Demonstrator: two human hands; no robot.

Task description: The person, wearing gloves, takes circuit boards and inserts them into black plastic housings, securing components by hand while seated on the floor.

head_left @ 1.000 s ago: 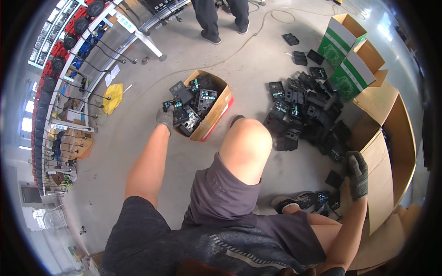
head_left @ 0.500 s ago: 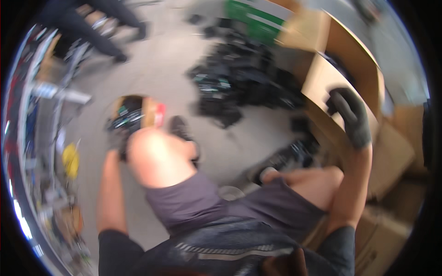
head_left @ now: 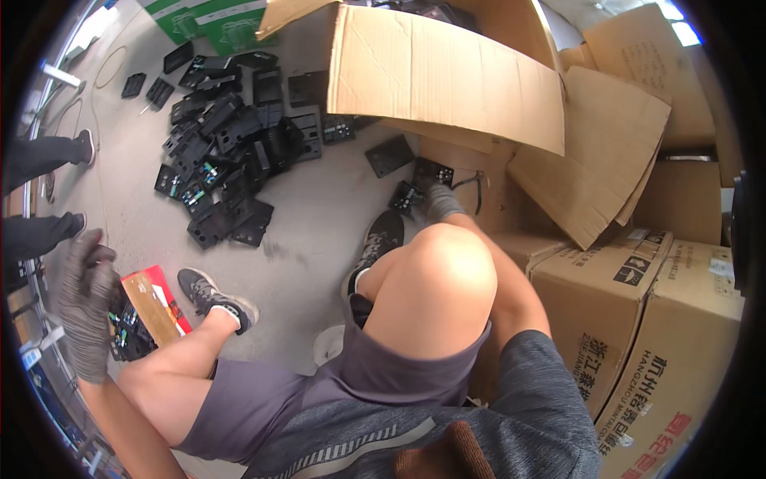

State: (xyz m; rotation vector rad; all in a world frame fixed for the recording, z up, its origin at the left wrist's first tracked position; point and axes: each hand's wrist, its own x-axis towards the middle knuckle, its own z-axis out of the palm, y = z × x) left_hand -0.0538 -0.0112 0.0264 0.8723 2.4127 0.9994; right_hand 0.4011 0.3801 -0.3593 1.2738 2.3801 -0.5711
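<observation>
My left hand [head_left: 86, 307], in a grey glove, is raised at the left with its fingers apart and slightly bent, holding nothing. Beside it stands a small red and brown carton [head_left: 155, 307] with black parts and circuit boards [head_left: 128, 331] in it. My right hand [head_left: 441, 203], also gloved, reaches down past my knee to the floor. It is at a black plastic casing with light dots [head_left: 432, 172]; its fingers are mostly hidden, so I cannot tell whether they grip it. Another black casing with a board [head_left: 405, 196] lies just left of that hand.
A heap of black plastic casings [head_left: 239, 136] covers the floor ahead. An open cardboard box [head_left: 447, 72] stands front right, its flap hanging over the floor. Stacked cartons [head_left: 590, 287] line the right side. Another person's legs [head_left: 48, 160] are at the left edge.
My view has swung to the right. My right hand has gone from the big box's flap down to the casings on the floor. My left hand is now up beside the small carton.
</observation>
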